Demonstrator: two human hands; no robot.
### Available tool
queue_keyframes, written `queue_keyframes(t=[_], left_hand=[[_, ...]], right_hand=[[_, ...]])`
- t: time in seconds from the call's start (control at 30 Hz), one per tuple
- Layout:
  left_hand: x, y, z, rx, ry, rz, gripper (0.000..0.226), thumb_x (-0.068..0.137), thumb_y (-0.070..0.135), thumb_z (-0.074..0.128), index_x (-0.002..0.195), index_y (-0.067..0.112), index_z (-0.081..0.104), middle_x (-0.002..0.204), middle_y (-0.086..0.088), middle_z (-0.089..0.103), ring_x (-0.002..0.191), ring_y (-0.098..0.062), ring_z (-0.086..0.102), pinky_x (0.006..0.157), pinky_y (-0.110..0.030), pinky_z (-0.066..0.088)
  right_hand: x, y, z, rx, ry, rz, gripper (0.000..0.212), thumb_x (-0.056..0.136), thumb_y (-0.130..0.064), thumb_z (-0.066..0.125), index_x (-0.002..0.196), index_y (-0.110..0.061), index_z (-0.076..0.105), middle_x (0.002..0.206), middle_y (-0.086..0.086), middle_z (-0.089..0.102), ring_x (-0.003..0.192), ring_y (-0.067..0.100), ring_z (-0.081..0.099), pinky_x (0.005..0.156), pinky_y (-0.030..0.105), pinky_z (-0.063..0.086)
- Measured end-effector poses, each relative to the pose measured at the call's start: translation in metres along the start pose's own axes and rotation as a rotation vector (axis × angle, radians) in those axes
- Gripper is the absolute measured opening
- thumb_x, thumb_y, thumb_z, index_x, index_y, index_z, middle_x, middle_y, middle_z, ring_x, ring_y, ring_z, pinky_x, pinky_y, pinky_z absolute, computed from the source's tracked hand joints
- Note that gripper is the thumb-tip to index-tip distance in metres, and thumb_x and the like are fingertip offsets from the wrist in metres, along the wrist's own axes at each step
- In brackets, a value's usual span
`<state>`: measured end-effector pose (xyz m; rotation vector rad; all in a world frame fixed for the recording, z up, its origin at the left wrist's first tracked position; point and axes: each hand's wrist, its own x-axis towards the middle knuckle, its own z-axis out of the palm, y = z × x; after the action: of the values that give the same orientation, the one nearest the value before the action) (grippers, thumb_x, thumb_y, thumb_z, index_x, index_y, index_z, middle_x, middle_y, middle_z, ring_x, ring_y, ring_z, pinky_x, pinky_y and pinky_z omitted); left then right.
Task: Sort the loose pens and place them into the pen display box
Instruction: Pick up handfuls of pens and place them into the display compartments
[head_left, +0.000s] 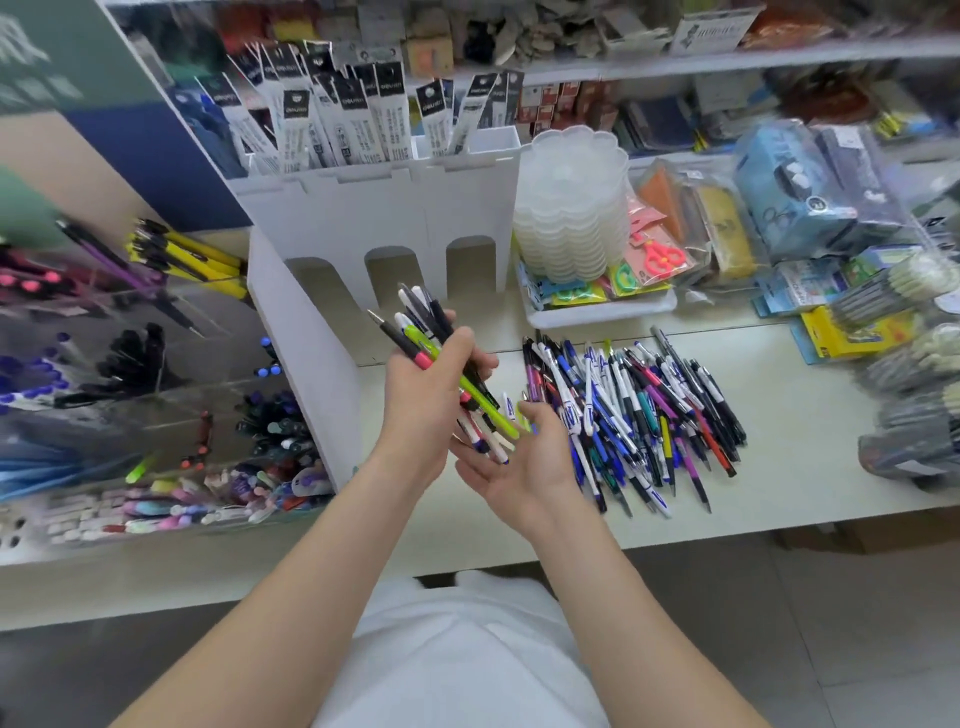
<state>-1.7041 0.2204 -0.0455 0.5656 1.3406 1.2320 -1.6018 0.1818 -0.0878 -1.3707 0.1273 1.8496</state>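
My left hand (434, 384) grips a bunch of pens (426, 332), black, white, pink and lime green, held slanted above the counter. Their lower ends rest against the open palm of my right hand (519, 457), whose fingers are spread below them. A big pile of loose pens (639, 410) lies on the white counter just right of my hands. The white pen display box (374, 223) stands behind my hands, with three arched openings low down and packaged refills in its top slots.
Clear acrylic bins (130, 364) with sorted pens and erasers fill the left side. A stack of translucent plastic trays (571, 208) sits in a white tray of scissors packs right of the box. Bagged goods (821, 192) crowd the right shelf.
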Motion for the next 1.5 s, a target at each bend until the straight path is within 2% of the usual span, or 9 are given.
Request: queue_keyframes(t=[0.17, 0.33, 0.47, 0.7, 0.77, 0.93, 1.17, 1.37, 1.5], left_hand=[[-0.026, -0.013, -0.017, 0.113, 0.054, -0.031, 0.035, 0.085, 0.016, 0.087, 0.116, 0.015, 0.071, 0.095, -0.003, 0.081, 0.090, -0.018, 0.080, 0.085, -0.041, 0.064], [-0.024, 0.014, -0.055, 0.242, 0.006, 0.036, 0.025, 0.095, 0.036, 0.079, 0.117, 0.028, 0.068, 0.096, 0.001, 0.080, 0.089, -0.012, 0.078, 0.083, -0.035, 0.062], [-0.027, 0.042, -0.107, 0.291, -0.194, 0.091, 0.024, 0.099, 0.025, 0.076, 0.119, 0.022, 0.062, 0.088, -0.003, 0.077, 0.081, -0.021, 0.076, 0.075, -0.039, 0.065], [-0.032, 0.075, -0.212, 0.338, -0.461, 0.156, 0.065, 0.098, 0.009, 0.076, 0.146, 0.042, 0.048, 0.119, -0.004, 0.074, 0.095, -0.028, 0.076, 0.084, -0.046, 0.064], [-0.033, 0.083, -0.241, 0.366, -0.497, 0.150, 0.070, 0.096, 0.011, 0.078, 0.146, 0.048, 0.047, 0.122, 0.003, 0.073, 0.103, -0.021, 0.075, 0.088, -0.042, 0.061], [-0.036, 0.098, -0.301, 0.242, -0.632, -0.011, 0.086, 0.100, 0.000, 0.070, 0.148, 0.064, 0.038, 0.096, -0.013, 0.071, 0.081, -0.031, 0.066, 0.072, -0.045, 0.058], [-0.043, 0.104, -0.341, 0.177, -0.614, -0.029, 0.060, 0.102, 0.002, 0.066, 0.153, 0.030, 0.048, 0.106, -0.017, 0.075, 0.089, -0.028, 0.073, 0.072, -0.039, 0.062], [-0.042, 0.107, -0.360, 0.230, -0.620, -0.013, 0.042, 0.103, 0.003, 0.064, 0.142, 0.016, 0.055, 0.111, -0.014, 0.077, 0.101, -0.036, 0.077, 0.077, -0.045, 0.065], [-0.038, 0.106, -0.367, 0.320, -0.558, -0.029, 0.036, 0.104, 0.012, 0.068, 0.137, 0.022, 0.057, 0.105, -0.008, 0.079, 0.093, -0.028, 0.076, 0.075, -0.041, 0.062]], right_hand=[[-0.011, 0.020, 0.046, 0.063, -0.103, -0.031, 0.039, 0.106, -0.038, 0.048, 0.120, -0.017, 0.079, 0.115, 0.006, 0.080, 0.108, 0.024, 0.075, 0.088, 0.036, 0.057], [-0.025, 0.045, 0.066, -0.112, -0.046, -0.139, 0.042, 0.110, -0.030, 0.039, 0.117, -0.022, 0.080, 0.112, 0.005, 0.081, 0.110, 0.024, 0.074, 0.088, 0.040, 0.059], [-0.040, 0.062, 0.089, -0.330, -0.005, -0.440, 0.034, 0.104, -0.022, 0.048, 0.104, -0.021, 0.082, 0.101, -0.001, 0.081, 0.098, 0.020, 0.072, 0.078, 0.034, 0.053], [-0.063, 0.096, 0.153, -0.798, -0.187, -0.870, 0.023, 0.103, -0.041, 0.067, 0.125, -0.037, 0.071, 0.102, -0.013, 0.075, 0.087, 0.008, 0.071, 0.063, 0.021, 0.055], [-0.066, 0.108, 0.167, -0.845, -0.146, -0.870, 0.022, 0.098, -0.037, 0.075, 0.120, -0.036, 0.072, 0.098, -0.010, 0.075, 0.088, 0.004, 0.072, 0.070, 0.019, 0.058], [-0.069, 0.143, 0.191, -0.784, -0.218, -0.736, 0.013, 0.103, -0.021, 0.070, 0.116, -0.019, 0.073, 0.102, 0.013, 0.078, 0.100, 0.031, 0.078, 0.091, 0.050, 0.064], [-0.073, 0.181, 0.207, -0.694, -0.166, -0.789, 0.015, 0.103, -0.020, 0.070, 0.115, -0.021, 0.078, 0.104, 0.002, 0.082, 0.098, 0.022, 0.078, 0.085, 0.045, 0.065], [-0.072, 0.207, 0.217, -0.504, -0.190, -0.660, 0.014, 0.104, -0.027, 0.070, 0.114, -0.021, 0.078, 0.105, 0.017, 0.079, 0.059, 0.027, 0.063, 0.049, 0.032, 0.048], [-0.071, 0.208, 0.227, -0.542, -0.132, -0.677, 0.019, 0.108, -0.030, 0.063, 0.116, -0.015, 0.072, 0.102, 0.009, 0.080, 0.077, 0.022, 0.076, 0.054, 0.029, 0.055]])
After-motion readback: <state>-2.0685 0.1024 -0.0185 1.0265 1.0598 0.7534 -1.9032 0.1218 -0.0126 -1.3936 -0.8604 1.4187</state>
